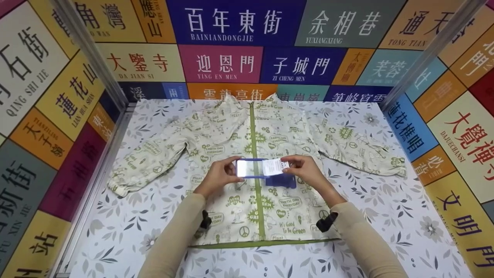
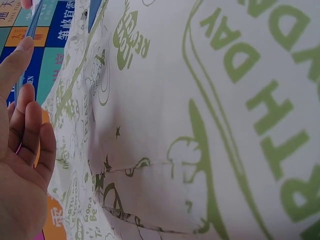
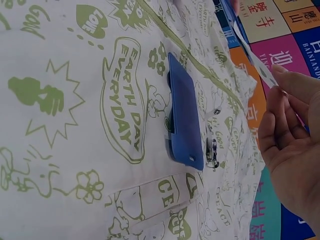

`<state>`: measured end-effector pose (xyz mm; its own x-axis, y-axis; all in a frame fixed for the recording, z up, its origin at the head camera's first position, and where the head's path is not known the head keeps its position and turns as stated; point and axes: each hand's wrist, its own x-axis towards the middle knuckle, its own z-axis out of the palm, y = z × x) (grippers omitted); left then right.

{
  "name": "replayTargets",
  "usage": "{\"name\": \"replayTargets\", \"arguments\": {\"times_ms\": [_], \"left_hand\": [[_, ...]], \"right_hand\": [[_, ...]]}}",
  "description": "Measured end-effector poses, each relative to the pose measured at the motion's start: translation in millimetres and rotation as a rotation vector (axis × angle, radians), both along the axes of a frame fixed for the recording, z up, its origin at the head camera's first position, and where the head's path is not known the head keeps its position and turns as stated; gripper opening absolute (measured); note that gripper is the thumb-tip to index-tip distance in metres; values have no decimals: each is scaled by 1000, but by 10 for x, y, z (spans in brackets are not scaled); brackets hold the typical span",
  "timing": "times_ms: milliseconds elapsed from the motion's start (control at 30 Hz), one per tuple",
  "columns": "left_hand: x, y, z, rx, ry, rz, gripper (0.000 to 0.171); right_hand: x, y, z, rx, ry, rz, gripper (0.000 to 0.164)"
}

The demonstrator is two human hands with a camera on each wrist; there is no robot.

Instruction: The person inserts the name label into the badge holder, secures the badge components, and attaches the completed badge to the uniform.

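My left hand (image 1: 219,177) pinches the left end of a blue-framed card holder (image 1: 247,168) with a clear window, held above the jacket. With thumb and fingers, my right hand (image 1: 307,170) pinches a white printed slip (image 1: 274,166) at the holder's right end; how far it sits inside cannot be told. Below them a flat blue rectangular piece (image 3: 185,112), with a small slot near one end, lies on the jacket. The white jacket (image 1: 227,208) with green print is spread on the table, sleeves out to both sides, a green strip down its middle.
The table (image 1: 127,235) has a grey leaf-patterned cover. Panels with large characters (image 1: 231,23) stand behind it and at both sides. Metal corner posts (image 1: 92,50) rise at the back corners.
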<state>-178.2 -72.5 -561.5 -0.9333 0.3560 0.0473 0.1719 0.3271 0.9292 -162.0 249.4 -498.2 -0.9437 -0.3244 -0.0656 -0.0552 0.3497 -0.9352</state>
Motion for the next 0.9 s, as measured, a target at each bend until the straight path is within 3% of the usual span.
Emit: {"name": "replayTargets", "arguments": {"times_ms": [433, 900], "left_hand": [[-2, -26, -20, 4, -23, 13, 81], [-6, 1, 5, 1, -17, -9, 79]], "right_hand": [[-39, -49, 93, 68, -6, -9, 37], [-62, -99, 89, 46, 12, 9, 38]]}}
